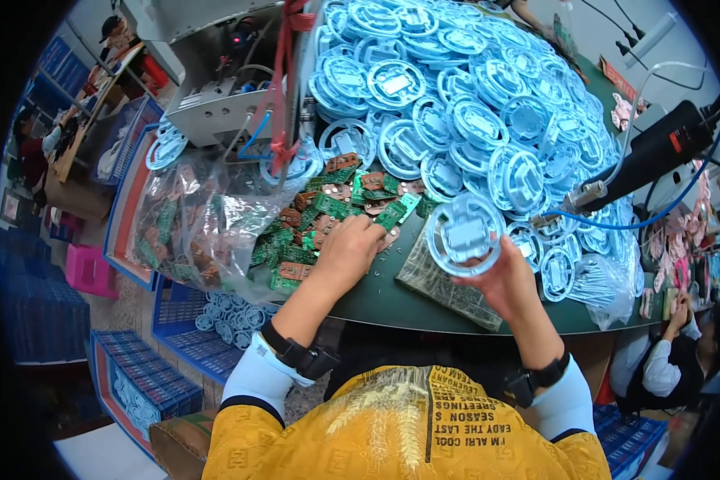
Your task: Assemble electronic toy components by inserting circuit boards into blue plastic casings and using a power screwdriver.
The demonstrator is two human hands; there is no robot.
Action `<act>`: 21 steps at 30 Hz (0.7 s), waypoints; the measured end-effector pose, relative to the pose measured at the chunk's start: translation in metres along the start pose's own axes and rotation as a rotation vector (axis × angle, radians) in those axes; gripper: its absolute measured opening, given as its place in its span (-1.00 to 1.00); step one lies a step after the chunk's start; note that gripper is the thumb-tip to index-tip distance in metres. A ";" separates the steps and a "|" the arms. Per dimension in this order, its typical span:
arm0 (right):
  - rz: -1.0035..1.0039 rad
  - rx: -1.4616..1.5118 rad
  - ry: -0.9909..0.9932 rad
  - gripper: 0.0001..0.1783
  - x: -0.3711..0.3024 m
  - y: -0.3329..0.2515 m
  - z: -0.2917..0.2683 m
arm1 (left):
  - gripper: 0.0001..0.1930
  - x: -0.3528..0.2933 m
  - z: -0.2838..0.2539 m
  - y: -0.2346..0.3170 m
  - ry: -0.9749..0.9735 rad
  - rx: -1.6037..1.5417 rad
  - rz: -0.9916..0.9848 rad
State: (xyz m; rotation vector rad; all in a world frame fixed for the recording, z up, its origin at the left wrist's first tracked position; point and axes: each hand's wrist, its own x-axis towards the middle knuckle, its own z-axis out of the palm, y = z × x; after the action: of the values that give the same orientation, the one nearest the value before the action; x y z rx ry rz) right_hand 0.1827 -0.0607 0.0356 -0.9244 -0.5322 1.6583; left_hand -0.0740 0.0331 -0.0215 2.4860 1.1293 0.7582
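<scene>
The right hand (506, 282) is closed around the lower edge of a round light-blue plastic disc (465, 234), holding it tilted up above the dark green tabletop (392, 300), just in front of the big heap of identical discs (472, 104). The left hand (349, 250) lies palm down with fingers curled into a loose pile of small green and brown circuit boards (328, 212); whether it has pinched one I cannot tell. The grip on the disc looks light, at the rim only, so it could slip and drop among the others. Raking through the boards could push some off the tabletop edge, or snag the clear plastic bag (192, 224) just beside them. The hanging powered driver (652, 152) and its blue hose sit near the right hand and could be knocked.
</scene>
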 end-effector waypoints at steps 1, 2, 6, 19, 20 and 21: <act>0.051 0.015 0.093 -0.41 -0.015 0.000 -0.008 | -0.85 0.003 0.001 -0.001 -0.011 -0.022 0.018; 0.047 0.020 0.105 -0.41 -0.026 0.003 -0.020 | -0.86 0.006 0.002 -0.002 -0.021 -0.042 0.035; -0.011 -0.252 0.407 -0.56 -0.045 0.012 -0.041 | -0.92 0.020 -0.004 0.006 -0.132 -0.067 -0.049; -0.116 -0.432 0.479 -0.82 -0.052 0.025 -0.055 | -0.89 0.023 -0.014 0.004 -0.284 -0.043 -0.089; -0.131 -0.462 0.513 -0.83 -0.054 0.023 -0.056 | -0.89 0.024 -0.015 0.006 -0.284 -0.033 -0.095; -0.154 -0.540 0.538 -0.83 -0.053 0.022 -0.055 | -0.90 0.026 -0.019 0.009 -0.337 -0.008 -0.072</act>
State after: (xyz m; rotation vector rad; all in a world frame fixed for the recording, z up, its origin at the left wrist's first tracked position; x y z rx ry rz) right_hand 0.2177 -0.1240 0.0028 -1.6169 -0.6649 1.0683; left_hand -0.0648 0.0482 0.0073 2.4311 1.0790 0.3061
